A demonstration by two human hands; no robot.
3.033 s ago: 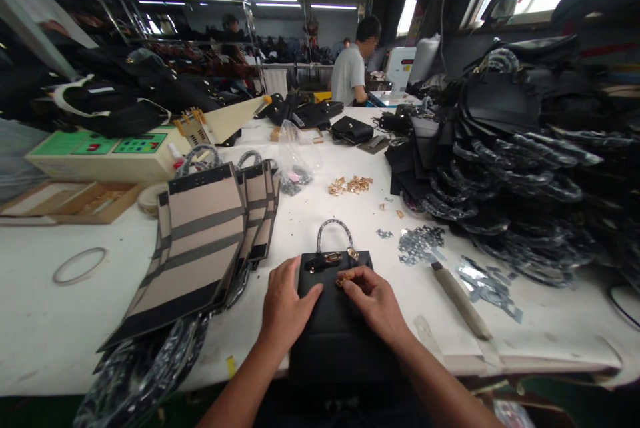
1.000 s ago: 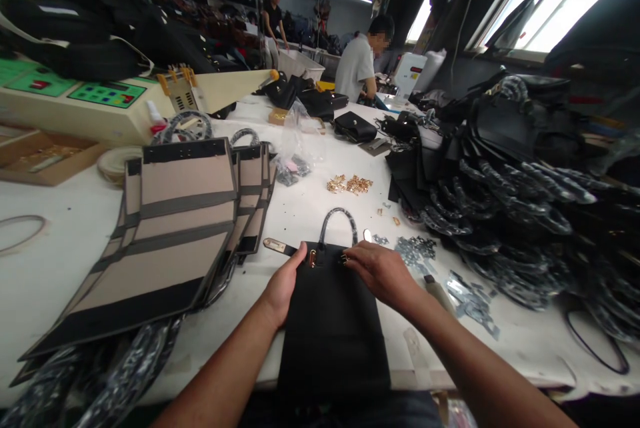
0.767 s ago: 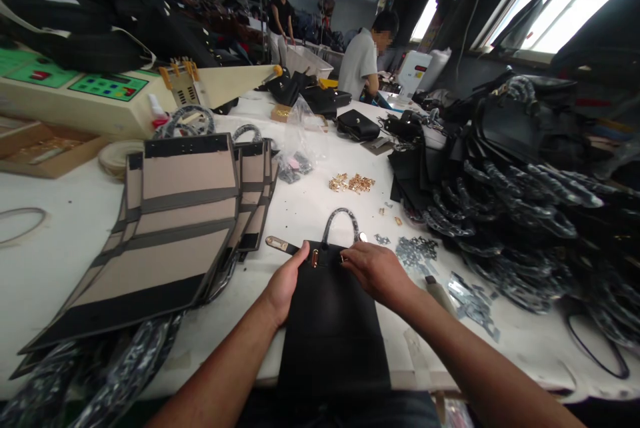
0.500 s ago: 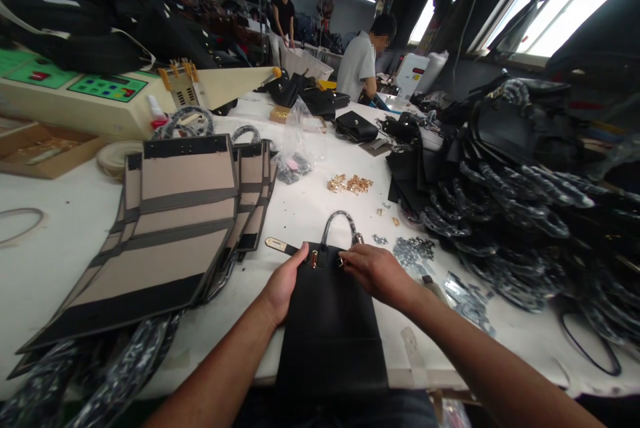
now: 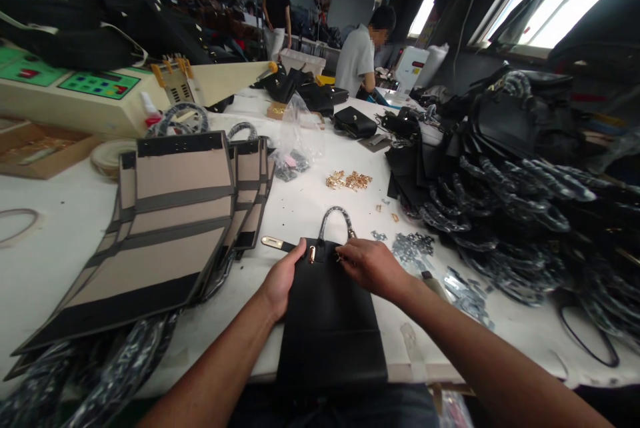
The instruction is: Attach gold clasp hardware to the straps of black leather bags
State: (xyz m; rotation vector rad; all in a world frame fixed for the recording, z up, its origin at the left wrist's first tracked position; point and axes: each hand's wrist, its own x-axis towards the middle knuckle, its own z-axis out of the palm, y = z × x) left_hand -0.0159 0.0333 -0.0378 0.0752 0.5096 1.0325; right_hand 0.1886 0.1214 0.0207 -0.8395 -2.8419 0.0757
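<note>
A black leather bag panel (image 5: 330, 321) lies before me, its lower end over the table's front edge. A plastic-wrapped handle (image 5: 336, 209) arches up from its top. My left hand (image 5: 279, 285) grips the panel's left edge, thumb on top and fingers hidden underneath. Close by the thumb, a gold metal fitting (image 5: 312, 255) sits on the panel, and a strap with a gold plate (image 5: 273, 242) sticks out to the left. My right hand (image 5: 373, 267) is closed at the top right, its fingertips pinching a small gold fitting (image 5: 339, 255) against the leather, partly hidden.
Stacked beige-and-black panels (image 5: 183, 178) lie left. Gold fittings (image 5: 350, 180) and metal plates (image 5: 414, 247) are scattered beyond and right of the bag panel. Black bag pieces with wrapped handles (image 5: 500, 201) pile up right. A person in grey (image 5: 356, 61) bends over the far end.
The view has shifted slightly. My hands stay at the same spots on the bag panel, the right fingers curled a little more. A distant person in black has straightened up.
</note>
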